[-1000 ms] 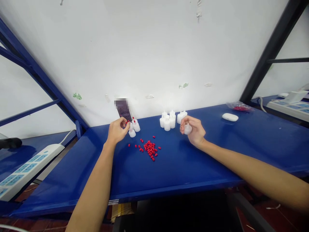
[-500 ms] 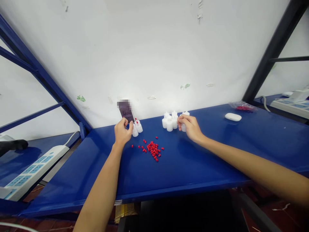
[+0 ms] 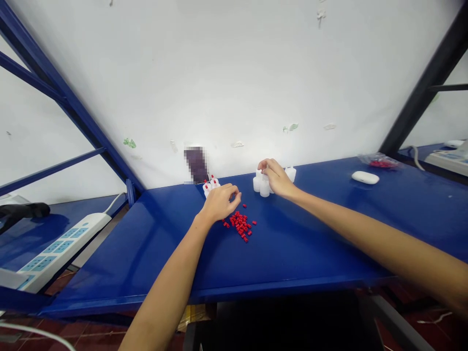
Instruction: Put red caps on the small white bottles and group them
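Note:
My left hand hovers at the left edge of a pile of small red caps on the blue table. Its fingers are curled into a pinch, and what they hold is hidden. Just behind it stand two white bottles with red caps, in front of a blurred dark phone leaning on the wall. My right hand rests on a cluster of uncapped white bottles near the wall, its fingers closed round one of them.
A white earbud case and a clear bag of red pieces lie at the back right. A white power strip sits on the neighbouring bench to the left. Blue frame bars stand left, a black post right.
My left hand left the capped bottles by the phone and moved right and nearer, to the red caps. My right hand carried a white bottle back to the cluster and stays on it.

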Demonstrator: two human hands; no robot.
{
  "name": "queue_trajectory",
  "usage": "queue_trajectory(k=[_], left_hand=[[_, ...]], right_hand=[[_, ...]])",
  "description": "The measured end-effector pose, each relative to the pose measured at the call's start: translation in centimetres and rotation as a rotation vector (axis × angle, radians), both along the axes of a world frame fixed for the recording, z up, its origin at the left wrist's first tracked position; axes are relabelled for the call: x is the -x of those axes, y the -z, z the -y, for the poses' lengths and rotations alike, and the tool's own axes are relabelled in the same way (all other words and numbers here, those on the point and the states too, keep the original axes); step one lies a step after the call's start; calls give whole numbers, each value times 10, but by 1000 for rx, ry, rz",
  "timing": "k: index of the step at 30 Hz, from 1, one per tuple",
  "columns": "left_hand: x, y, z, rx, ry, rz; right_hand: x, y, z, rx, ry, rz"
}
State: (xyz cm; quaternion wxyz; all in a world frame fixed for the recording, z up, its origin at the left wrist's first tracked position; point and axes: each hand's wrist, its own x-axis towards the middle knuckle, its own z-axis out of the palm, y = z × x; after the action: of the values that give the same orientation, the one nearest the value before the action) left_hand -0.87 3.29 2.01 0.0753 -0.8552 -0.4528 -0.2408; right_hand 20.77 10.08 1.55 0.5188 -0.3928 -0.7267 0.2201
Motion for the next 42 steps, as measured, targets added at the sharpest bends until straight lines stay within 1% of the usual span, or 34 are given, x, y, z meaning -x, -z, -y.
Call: queue_trajectory(k=[4,8,11,14,18,23,34,38,42], left_hand=[[0,2,-1,25,-1,-28],[1,7,-4,76,16,-75],[0,9,-5,102,35,-91],[-2,10,-5,94,41,-79],[-4,11,-3,108,32,-67],[-4,11,-4,110,39,-63],[-5,11,-4,97,51,-56],[-6,11,-3,110,41,-54],[-6,10,-2,112,49,-55]], right_hand=[[-2,8,-1,-11,-8,47],[-1,12,2,-26,-11,57],[1,12,6,-26,-28,33],[3,13,7,-27,-35,26],[3,14,5,-35,-6,50],[2,14,1,-79,-28,90],[-1,12,-12,-32,-49,83],[-3,15,-13,-9,-42,85],[-5,18,-10,-24,-62,122]])
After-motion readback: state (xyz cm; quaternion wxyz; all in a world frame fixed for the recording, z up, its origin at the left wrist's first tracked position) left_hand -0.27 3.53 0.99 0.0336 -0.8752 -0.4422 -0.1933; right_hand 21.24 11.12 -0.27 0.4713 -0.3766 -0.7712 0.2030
